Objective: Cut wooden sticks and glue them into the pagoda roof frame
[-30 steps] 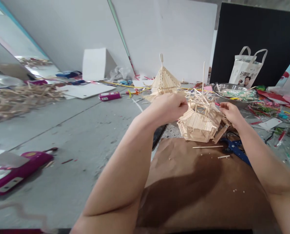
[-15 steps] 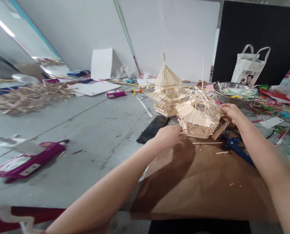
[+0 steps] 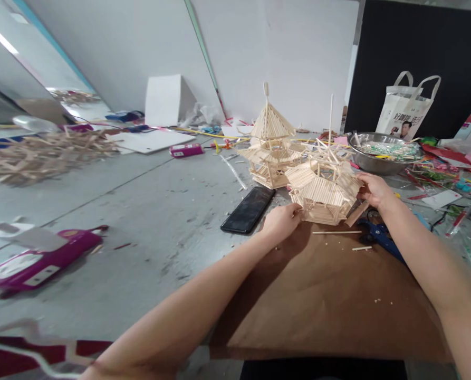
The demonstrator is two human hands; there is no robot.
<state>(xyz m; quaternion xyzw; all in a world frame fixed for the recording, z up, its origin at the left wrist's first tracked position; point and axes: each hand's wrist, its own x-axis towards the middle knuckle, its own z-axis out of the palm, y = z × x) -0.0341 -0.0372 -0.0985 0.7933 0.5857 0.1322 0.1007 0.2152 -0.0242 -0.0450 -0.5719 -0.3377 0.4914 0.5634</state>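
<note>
Stick pavilion model at far edge of brown paper sheet. Left hand curled at model's lower left corner, right hand at roof's right edge; fingertips partly hidden, cannot tell whether either grips. Uneven squeeze could crack thin sticks. Pushing back could knock taller pavilion model close behind. Right hand drawn back could snag blue-handled tool.

Pale stick pavilion, slat-roofed, upright at far edge of brown paper

Matt wooden stick pavilion, shiny metal bowl, glossy phone
</note>
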